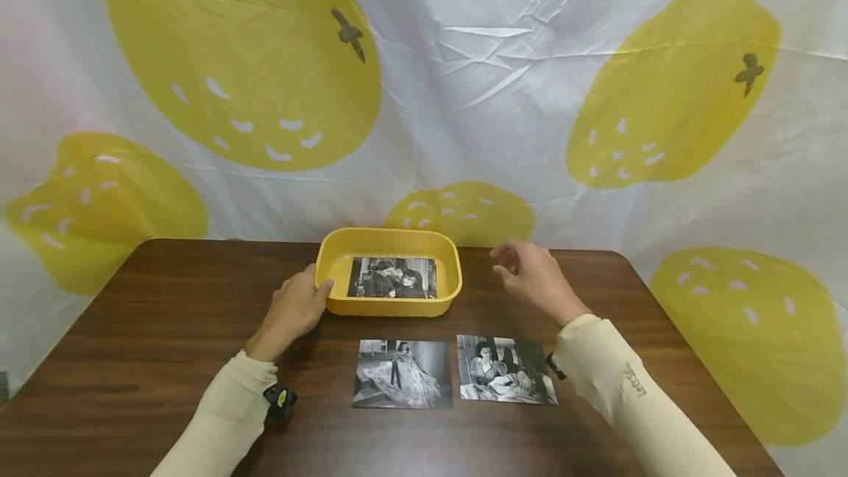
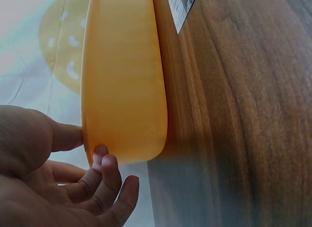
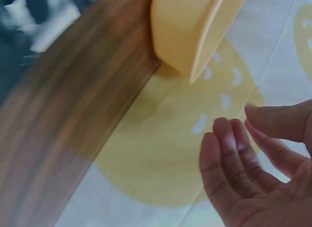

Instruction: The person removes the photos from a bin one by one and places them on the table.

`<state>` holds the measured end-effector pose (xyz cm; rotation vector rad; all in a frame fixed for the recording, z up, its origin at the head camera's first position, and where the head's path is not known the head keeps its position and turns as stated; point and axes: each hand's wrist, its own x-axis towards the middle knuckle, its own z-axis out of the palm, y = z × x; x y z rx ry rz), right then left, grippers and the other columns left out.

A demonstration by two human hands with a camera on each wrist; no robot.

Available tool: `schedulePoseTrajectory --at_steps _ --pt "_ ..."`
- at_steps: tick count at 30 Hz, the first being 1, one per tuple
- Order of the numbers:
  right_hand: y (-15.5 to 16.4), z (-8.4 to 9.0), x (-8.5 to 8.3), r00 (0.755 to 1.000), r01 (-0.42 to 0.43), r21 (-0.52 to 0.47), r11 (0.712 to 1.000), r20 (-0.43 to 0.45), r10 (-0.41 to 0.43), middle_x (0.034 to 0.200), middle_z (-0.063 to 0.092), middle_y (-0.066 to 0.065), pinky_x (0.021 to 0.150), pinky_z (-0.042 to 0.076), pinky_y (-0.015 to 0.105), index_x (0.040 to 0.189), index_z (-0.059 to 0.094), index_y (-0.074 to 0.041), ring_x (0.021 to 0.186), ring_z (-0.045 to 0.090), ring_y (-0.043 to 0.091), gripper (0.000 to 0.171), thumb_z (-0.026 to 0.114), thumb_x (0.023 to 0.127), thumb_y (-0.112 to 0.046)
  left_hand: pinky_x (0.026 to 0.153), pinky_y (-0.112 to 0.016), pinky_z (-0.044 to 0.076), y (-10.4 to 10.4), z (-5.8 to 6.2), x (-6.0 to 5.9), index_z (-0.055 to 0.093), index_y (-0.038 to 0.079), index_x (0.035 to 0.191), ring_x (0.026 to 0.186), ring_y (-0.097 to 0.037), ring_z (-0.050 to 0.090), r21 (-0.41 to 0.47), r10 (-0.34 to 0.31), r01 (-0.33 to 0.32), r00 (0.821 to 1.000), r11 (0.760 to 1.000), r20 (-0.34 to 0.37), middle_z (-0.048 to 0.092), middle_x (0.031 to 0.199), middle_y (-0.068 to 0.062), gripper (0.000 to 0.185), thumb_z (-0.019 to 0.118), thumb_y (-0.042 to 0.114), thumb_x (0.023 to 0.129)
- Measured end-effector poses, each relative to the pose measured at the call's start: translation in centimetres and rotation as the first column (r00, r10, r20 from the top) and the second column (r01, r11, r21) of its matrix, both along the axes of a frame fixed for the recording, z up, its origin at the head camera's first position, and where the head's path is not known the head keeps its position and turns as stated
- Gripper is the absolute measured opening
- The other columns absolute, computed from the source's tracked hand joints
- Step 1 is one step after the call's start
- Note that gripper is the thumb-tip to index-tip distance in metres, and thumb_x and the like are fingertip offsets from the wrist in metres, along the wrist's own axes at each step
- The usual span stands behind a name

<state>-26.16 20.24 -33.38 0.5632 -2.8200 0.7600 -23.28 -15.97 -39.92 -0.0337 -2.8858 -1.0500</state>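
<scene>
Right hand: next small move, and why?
Probably bring the right hand leftward to grip the right end of the yellow tray. It holds nothing and is beside that end with a gap between, while the left hand grips the opposite end; a second grip should steady it.

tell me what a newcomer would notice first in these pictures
Probably the big yellow fruit prints on the white cloth behind the table. Next, the yellow tub near the table's far edge, with a black-and-white photo inside and the left hand holding its left end. Two more photos lie in front of it.
</scene>
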Motion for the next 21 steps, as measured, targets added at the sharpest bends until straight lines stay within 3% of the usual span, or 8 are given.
schedulePoseTrajectory --at_steps 5,10,14,19,21 --pt "-3.2 0.8 -1.4 0.999 -0.030 -0.021 0.999 -0.014 0.030 0.093 0.072 0.012 0.075 0.052 0.044 0.111 0.069 -0.001 0.082 0.065 0.026 0.020 0.065 0.092 -0.006 0.081 -0.050 0.048 0.1 0.0 0.1 0.049 -0.011 0.134 0.091 -0.030 0.057 -0.009 0.001 -0.002 1.000 1.000 -0.012 0.062 0.104 -0.019 0.042 0.048 0.021 0.108" --pt "-6.3 0.2 -3.1 0.997 -0.082 0.031 0.996 0.004 0.082 0.096 0.072 0.014 0.079 0.052 0.045 0.109 0.070 0.000 0.088 0.066 0.030 0.022 0.067 0.089 -0.008 0.079 -0.049 0.047 0.0 0.1 0.2 0.050 -0.011 0.132 0.089 -0.030 0.057 -0.011 0.008 -0.008 1.000 1.000 -0.007 0.060 0.099 -0.017 0.040 0.049 0.020 0.108" --pt "-8.6 -1.0 -4.4 0.989 -0.125 0.104 0.987 0.096 0.116 0.106 0.070 0.020 0.084 0.052 0.046 0.115 0.067 0.002 0.097 0.065 0.033 0.030 0.072 0.090 -0.014 0.078 -0.048 0.047 0.0 0.1 0.2 0.050 -0.011 0.132 0.087 -0.029 0.056 -0.013 0.012 -0.012 1.000 1.000 -0.004 0.059 0.095 -0.016 0.040 0.050 0.020 0.107" --pt "-10.8 -2.8 -5.8 0.975 -0.125 0.190 0.974 0.203 0.085 0.120 0.066 0.022 0.095 0.049 0.046 0.126 0.061 0.005 0.110 0.062 0.036 0.048 0.080 0.090 -0.022 0.084 -0.053 0.048 0.0 0.1 0.0 0.050 -0.011 0.134 0.098 -0.034 0.060 -0.014 0.011 -0.011 1.000 1.000 -0.013 0.063 0.106 -0.021 0.041 0.050 0.019 0.107" --pt "-11.5 -3.3 -6.1 0.973 -0.106 0.223 0.969 0.224 0.055 0.118 0.067 0.020 0.096 0.048 0.045 0.124 0.062 0.005 0.110 0.062 0.034 0.050 0.082 0.088 -0.024 0.087 -0.055 0.048 0.1 0.1 0.0 0.050 -0.010 0.134 0.102 -0.035 0.061 -0.020 0.010 -0.011 1.000 1.000 -0.022 0.064 0.108 -0.022 0.040 0.051 0.019 0.107"
